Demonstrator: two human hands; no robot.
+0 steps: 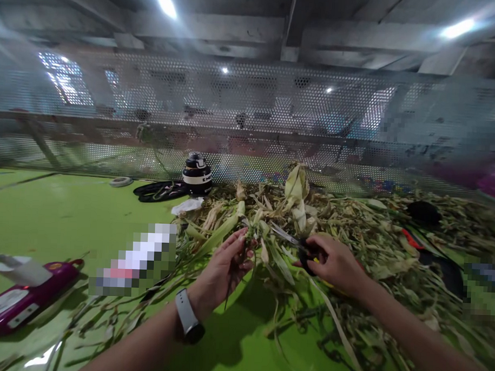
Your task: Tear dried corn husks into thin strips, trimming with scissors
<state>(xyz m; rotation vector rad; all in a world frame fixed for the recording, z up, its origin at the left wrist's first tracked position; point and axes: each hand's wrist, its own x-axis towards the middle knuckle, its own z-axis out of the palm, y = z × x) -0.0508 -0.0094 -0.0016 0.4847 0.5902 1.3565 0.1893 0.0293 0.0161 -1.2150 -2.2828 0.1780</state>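
My left hand (pixel 228 260), with a watch (pixel 188 316) at the wrist, pinches a small green plant stem (pixel 252 231) between thumb and fingers. In my right hand (pixel 334 261) is a pair of scissors (pixel 285 235), its dark handles within my fingers. The scissor blades point left toward the stem, parted from it by a small gap. Around and beyond both hands lies a heap of dried leaves and stalks (pixel 375 244), pale green to brown. A large pale leaf (pixel 296 187) stands up from the heap behind the scissors.
A purple power strip (pixel 61 273) with a white plug (pixel 23 272) lies at the left. Toward the back are a roll of tape (pixel 121 181), a black coiled item (pixel 160 191), a black bottle (pixel 197 175) and a white tissue (pixel 188 205). A perforated metal panel (pixel 250 99) stands behind the green table (pixel 88 207).
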